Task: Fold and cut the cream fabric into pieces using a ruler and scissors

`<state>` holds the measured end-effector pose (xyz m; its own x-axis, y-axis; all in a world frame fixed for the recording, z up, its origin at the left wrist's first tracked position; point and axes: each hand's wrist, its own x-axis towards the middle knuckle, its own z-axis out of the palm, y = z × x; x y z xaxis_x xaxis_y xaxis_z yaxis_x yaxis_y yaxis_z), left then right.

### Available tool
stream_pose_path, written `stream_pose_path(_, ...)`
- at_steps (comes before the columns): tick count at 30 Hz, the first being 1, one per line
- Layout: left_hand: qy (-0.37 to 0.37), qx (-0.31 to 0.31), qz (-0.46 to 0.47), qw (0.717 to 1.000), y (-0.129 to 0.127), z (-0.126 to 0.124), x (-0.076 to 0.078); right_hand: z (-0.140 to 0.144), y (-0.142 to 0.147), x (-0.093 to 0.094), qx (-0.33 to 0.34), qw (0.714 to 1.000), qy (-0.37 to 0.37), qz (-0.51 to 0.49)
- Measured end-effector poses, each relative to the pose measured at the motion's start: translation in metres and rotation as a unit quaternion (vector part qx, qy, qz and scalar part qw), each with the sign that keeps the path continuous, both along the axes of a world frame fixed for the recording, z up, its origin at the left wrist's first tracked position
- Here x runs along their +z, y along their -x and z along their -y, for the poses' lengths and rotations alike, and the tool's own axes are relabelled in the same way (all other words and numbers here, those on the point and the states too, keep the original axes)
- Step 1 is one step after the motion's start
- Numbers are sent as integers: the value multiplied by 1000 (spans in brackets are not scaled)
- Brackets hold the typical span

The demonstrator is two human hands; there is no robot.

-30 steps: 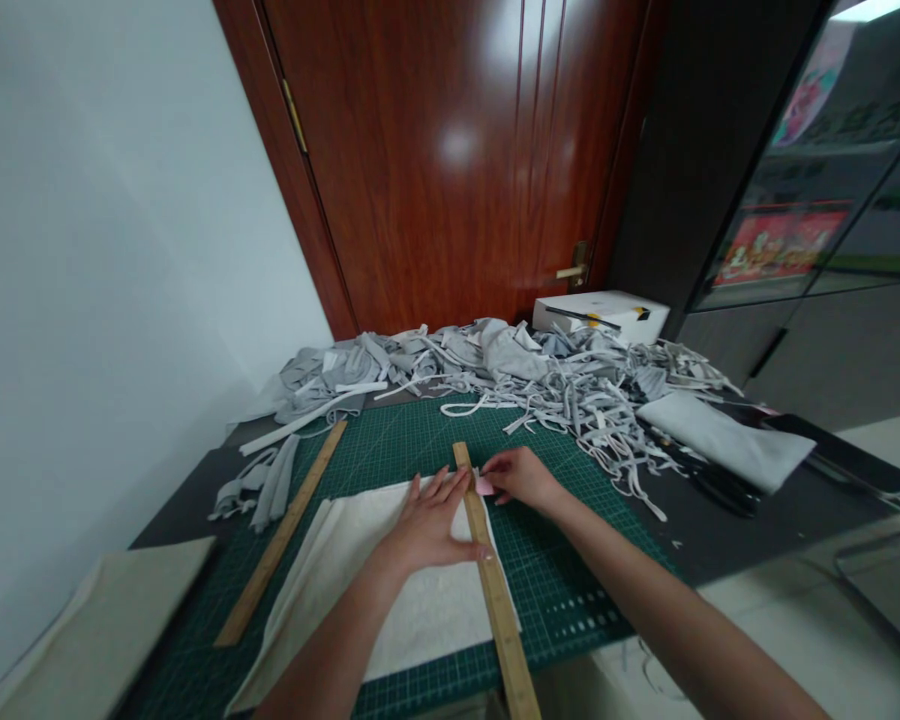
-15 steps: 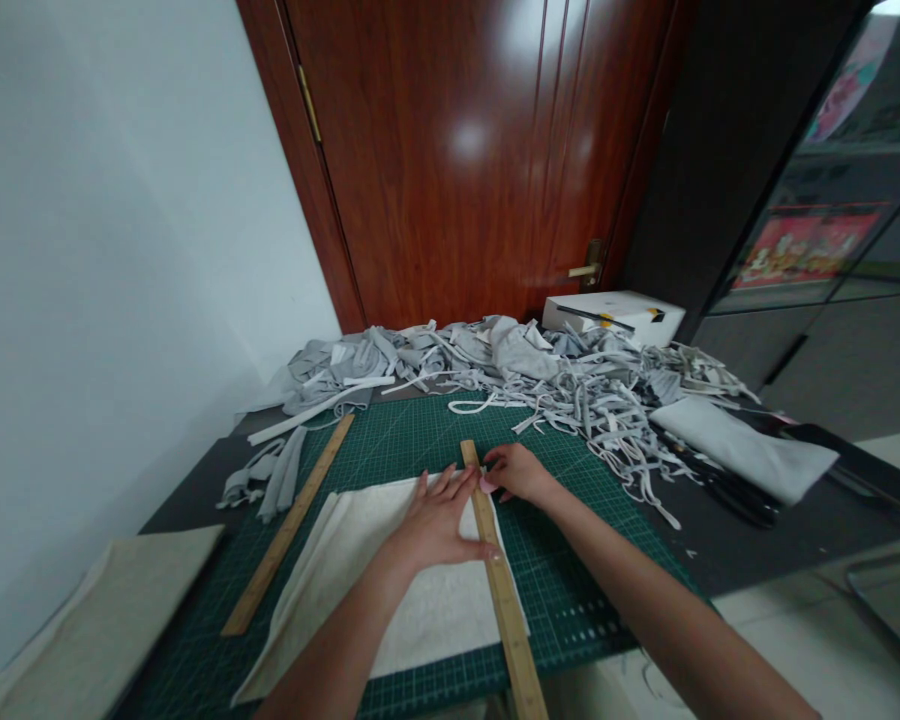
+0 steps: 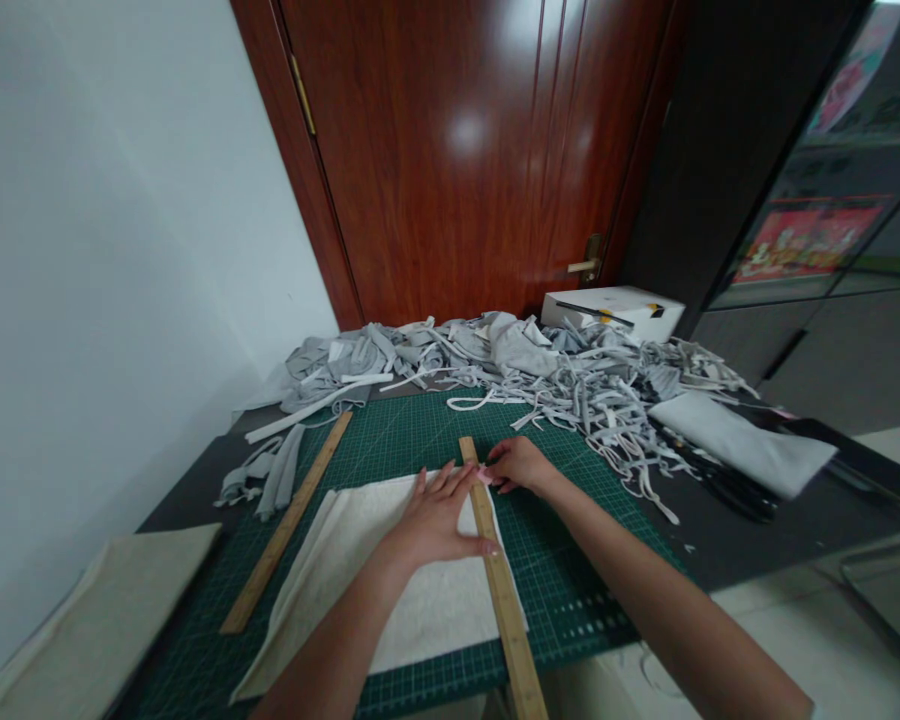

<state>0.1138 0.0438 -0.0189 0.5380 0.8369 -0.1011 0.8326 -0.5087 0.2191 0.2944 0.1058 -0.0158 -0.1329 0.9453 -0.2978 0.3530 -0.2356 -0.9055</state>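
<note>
My left hand (image 3: pixel 439 520) lies spread over a folded cream cloth (image 3: pixel 412 625), its fingertips and thumb pressing on a wooden ruler (image 3: pixel 506 600). The ruler runs lengthwise near the cloth's right edge and sticks out past the table's front. At the ruler's far end, my right hand (image 3: pixel 521 465) is closed in a pinch on a small pink piece of tailor's chalk (image 3: pixel 484 474), held against the ruler's edge. Its fingers partly hide the chalk. Beneath it all is a green cutting mat (image 3: pixel 562 560).
Left of the cloth lies a second wooden ruler (image 3: pixel 289 525), with another folded cloth (image 3: pixel 112 620) beyond it. Grey fabric scraps (image 3: pixel 525 350) heap along the back, before a white box (image 3: pixel 622 305). Black-handled scissors (image 3: pixel 739 490) lie at right, partly under a grey pouch (image 3: pixel 742 440).
My right hand and the chalk have shifted slightly along the far end of the ruler, nearer my left fingertips. My left hand stays pressed on the ruler and cloth.
</note>
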Motion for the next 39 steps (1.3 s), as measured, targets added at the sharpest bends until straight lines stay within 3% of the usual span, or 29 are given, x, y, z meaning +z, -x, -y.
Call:
stream_pose_path(8,8,4,-5,1000,-1,1,3,-4,-4,-11,-2,999,-21,40)
stream_pose_path(17,0,-3,-3,1000,1,-1,-3,1,4,-9,-36,982,-120,144)
stream_pose_path(32,1,2,-15,1000,-1,2,5,5,8,-2,72,970,-130,194)
stream_pose_path(39,0,2,-14,1000,-1,0,2,2,7,-2,65,965,-157,201)
